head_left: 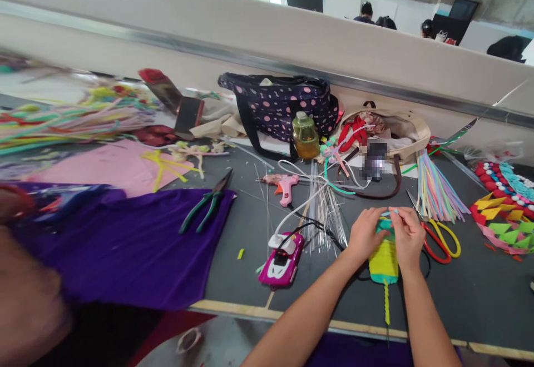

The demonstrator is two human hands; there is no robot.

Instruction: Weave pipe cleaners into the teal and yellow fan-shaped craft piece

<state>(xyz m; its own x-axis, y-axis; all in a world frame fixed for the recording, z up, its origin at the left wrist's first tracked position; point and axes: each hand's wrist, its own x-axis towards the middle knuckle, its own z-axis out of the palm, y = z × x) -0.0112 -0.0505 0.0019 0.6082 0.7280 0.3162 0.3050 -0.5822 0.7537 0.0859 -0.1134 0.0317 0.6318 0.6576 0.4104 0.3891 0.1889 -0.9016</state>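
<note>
My left hand (367, 236) and my right hand (407, 238) are close together at the right of the table, fingers pinched at the top of a yellow and teal woven piece (384, 261). A light blue strip (390, 213) runs between the fingertips of both hands. From the lower end of the piece a twisted yellow stem (387, 303) hangs toward the table edge. Just right of my right hand lie scissors (442, 242) with red and yellow handles. Pastel strips (438, 189) fan out behind them. My fingers partly cover the upper end of the piece.
A magenta power strip (282, 261), thin wires (325, 217) and a pink glue gun (285, 185) lie left of my hands. Pliers (207, 203) rest on purple cloth (142, 244). A patterned bag (283, 105) and bottle (306, 135) stand behind. Another person's blurred arm (29, 283) is at left.
</note>
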